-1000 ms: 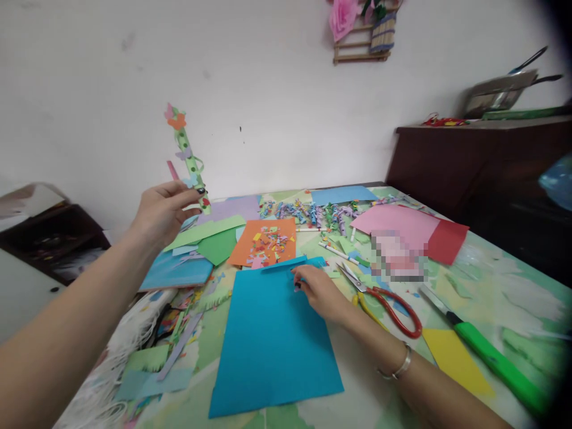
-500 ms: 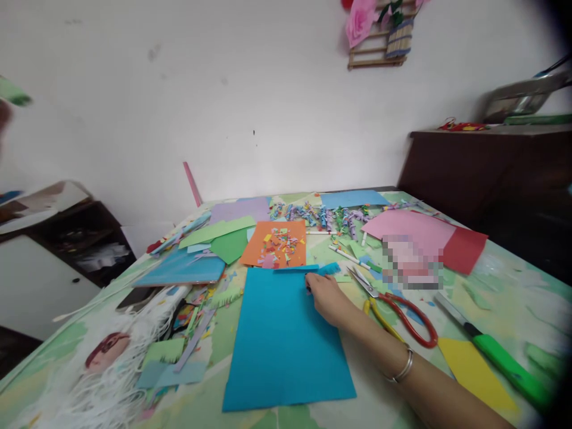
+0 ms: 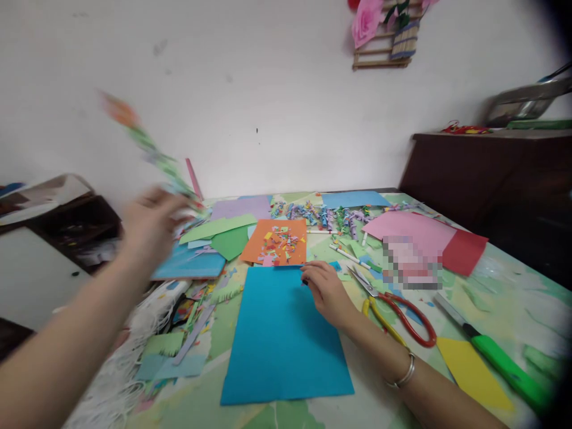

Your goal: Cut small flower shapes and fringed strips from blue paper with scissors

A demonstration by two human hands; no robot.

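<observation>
My left hand (image 3: 152,220), blurred by motion, is raised over the left side of the table. Its fingers are closed round a paper flower stick (image 3: 156,156), smeared green with an orange tip, slanting up to the left. Over the top edge of a large blue sheet of paper (image 3: 286,339) rests my right hand (image 3: 326,293), fingers bent together at a narrow blue paper strip (image 3: 286,267). The fingers partly hide the strip. Beyond the sheet lies an orange paper (image 3: 250,253) strewn with coloured scraps. Red-and-yellow-handled scissors (image 3: 379,295) lie beside my right wrist.
A green-handled knife (image 3: 504,363) and yellow paper (image 3: 473,369) lie at the right. Pink paper (image 3: 411,226) and several curled paper pieces (image 3: 328,217) are farther back. White cords (image 3: 120,363) and paper scraps lie at the left. A dark cabinet (image 3: 469,173) stands behind.
My left hand has come into view from the left, bringing the flower stick over the table. My right hand has shifted slightly left and now covers more of the blue strip.
</observation>
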